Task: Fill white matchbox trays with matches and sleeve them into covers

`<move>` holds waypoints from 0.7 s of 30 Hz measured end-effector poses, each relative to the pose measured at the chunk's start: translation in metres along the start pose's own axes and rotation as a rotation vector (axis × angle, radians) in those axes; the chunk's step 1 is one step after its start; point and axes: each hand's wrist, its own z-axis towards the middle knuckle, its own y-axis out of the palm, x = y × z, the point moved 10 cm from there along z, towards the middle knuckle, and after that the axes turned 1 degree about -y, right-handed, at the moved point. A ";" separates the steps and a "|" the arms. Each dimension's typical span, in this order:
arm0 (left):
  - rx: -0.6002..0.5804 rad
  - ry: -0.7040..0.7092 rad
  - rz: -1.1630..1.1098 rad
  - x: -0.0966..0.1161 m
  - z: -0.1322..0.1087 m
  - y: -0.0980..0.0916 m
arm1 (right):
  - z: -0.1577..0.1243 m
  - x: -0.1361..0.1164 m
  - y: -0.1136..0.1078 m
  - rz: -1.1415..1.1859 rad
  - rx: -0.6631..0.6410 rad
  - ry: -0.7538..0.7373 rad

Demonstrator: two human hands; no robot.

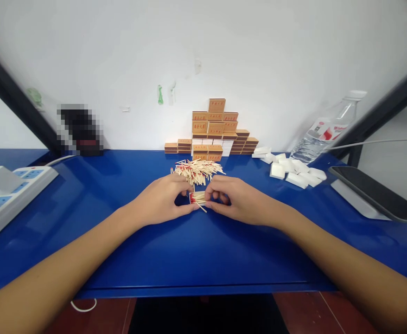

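Observation:
Between my two hands, just above the blue table, is a small white matchbox tray (190, 198) filled with red-tipped matches (198, 197). My left hand (165, 198) grips its left end between thumb and fingers. At the right end, my right hand (236, 200) pinches the tray with thumb and forefinger, the other fingers curled in. One match (201, 207) sticks out at a slant over the tray's near side. Right behind the hands lies a loose heap of matches (200, 170), heads pointing various ways.
Matchboxes (216, 127) stand stacked against the wall behind the heap. White empty-looking trays (297, 180) lie piled at right, before a leaning water bottle (323, 130). A phone (377, 192) rests on a white block farther right; a power strip (22, 190) sits at left.

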 end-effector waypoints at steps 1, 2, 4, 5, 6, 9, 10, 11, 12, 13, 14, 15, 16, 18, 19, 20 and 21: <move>0.001 -0.001 -0.002 0.000 0.000 0.000 | 0.000 0.000 0.001 0.004 -0.003 0.001; 0.003 -0.002 -0.001 0.000 0.000 0.000 | 0.000 0.001 0.002 0.009 -0.005 0.004; 0.008 -0.002 0.004 0.000 0.000 -0.001 | 0.001 0.003 0.003 0.020 -0.009 0.012; 0.008 -0.002 0.006 0.000 0.000 0.000 | 0.001 0.003 0.002 0.023 -0.010 0.015; 0.007 -0.003 0.007 0.000 0.000 0.000 | 0.000 0.004 0.002 0.022 -0.011 0.018; 0.002 -0.004 0.004 -0.001 0.001 0.001 | -0.001 0.006 -0.003 0.012 0.001 0.036; -0.001 -0.003 0.006 -0.001 0.001 0.001 | -0.001 0.006 -0.004 0.013 0.008 0.044; -0.003 -0.001 0.011 -0.001 0.001 0.001 | -0.001 0.007 -0.006 0.017 0.015 0.051; -0.003 0.000 0.017 0.000 0.001 0.001 | -0.001 0.007 -0.006 0.025 0.021 0.056; -0.004 0.000 0.021 0.000 0.002 0.001 | -0.001 0.008 -0.007 0.036 0.027 0.059; -0.004 -0.001 0.024 0.000 0.002 0.001 | -0.001 0.008 -0.007 0.047 0.034 0.060; -0.004 -0.002 0.024 0.000 0.002 0.001 | -0.001 0.008 -0.006 0.057 0.042 0.059; -0.005 -0.003 0.023 0.000 0.002 0.001 | -0.001 0.008 -0.006 0.069 0.047 0.056; -0.010 -0.005 0.019 0.000 0.001 0.001 | 0.000 0.008 -0.004 0.089 0.049 0.047; -0.011 -0.004 0.018 0.000 0.001 0.001 | 0.000 0.007 -0.003 0.093 0.043 0.041; -0.010 -0.004 0.016 0.000 0.001 0.001 | 0.000 0.005 -0.002 0.090 0.033 0.034; -0.009 -0.004 0.013 0.000 0.000 0.002 | 0.000 0.004 -0.001 0.079 0.023 0.026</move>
